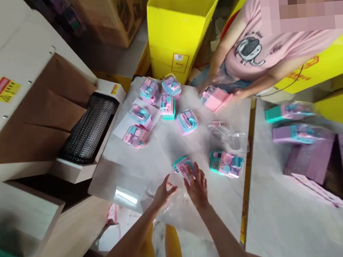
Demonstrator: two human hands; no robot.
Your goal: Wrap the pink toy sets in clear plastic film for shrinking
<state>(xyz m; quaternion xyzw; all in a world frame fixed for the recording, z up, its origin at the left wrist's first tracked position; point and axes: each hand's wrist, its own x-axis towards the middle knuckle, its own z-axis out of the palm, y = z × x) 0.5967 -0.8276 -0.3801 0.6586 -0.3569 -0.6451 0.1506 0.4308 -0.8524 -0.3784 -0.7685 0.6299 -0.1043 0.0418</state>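
A small toy case [180, 165] with a teal base and a clear lid over pink and blue pieces sits on the grey table. My right hand [197, 186] reaches over its near side, fingers spread, the fingertips overlapping the lid. Just left of it, my left hand [164, 191] hovers with thumb and fingers apart, holding nothing. Thin clear plastic [162, 198] lies around and under my hands. To the right rests another filled case [227, 163], close to two empty clear plastic shells [236, 140].
Several similar cases [187, 120] stand farther back. Across the table a co-worker's hands hold a pink case [216, 98]. A machine with a mesh conveyor [90, 127] borders the left. Behind stands a yellow carton [177, 33]; purple boxes [310, 159] lie on the right-hand table.
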